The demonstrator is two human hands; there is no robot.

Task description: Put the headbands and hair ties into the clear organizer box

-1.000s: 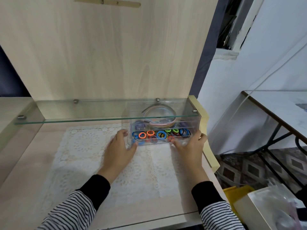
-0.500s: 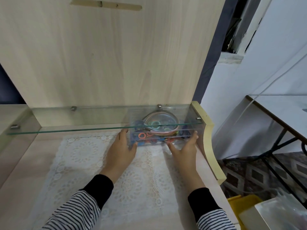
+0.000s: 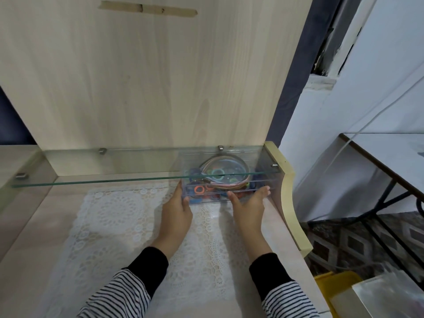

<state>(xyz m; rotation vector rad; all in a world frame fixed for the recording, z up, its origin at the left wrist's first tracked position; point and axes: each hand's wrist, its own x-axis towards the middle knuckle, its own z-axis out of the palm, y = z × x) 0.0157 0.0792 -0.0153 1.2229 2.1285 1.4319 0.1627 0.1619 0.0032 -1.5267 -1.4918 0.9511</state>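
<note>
Head view: clear organizer box (image 3: 226, 180) sits under the glass shelf (image 3: 114, 166) at its right end, hair ties (image 3: 199, 189) and headbands (image 3: 223, 167) inside. Left hand (image 3: 176, 214) and right hand (image 3: 249, 208) flat-fingered against its front corners. None loose outside; filling looks finished.

clear plastic box (image 3: 229, 198), glass shelf (image 3: 114, 166), lace mat (image 3: 119, 216)

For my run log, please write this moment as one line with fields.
stage: stowing | clear organizer box: under glass shelf, on lace mat, filled | left hand: on left end | right hand: on front right
</note>
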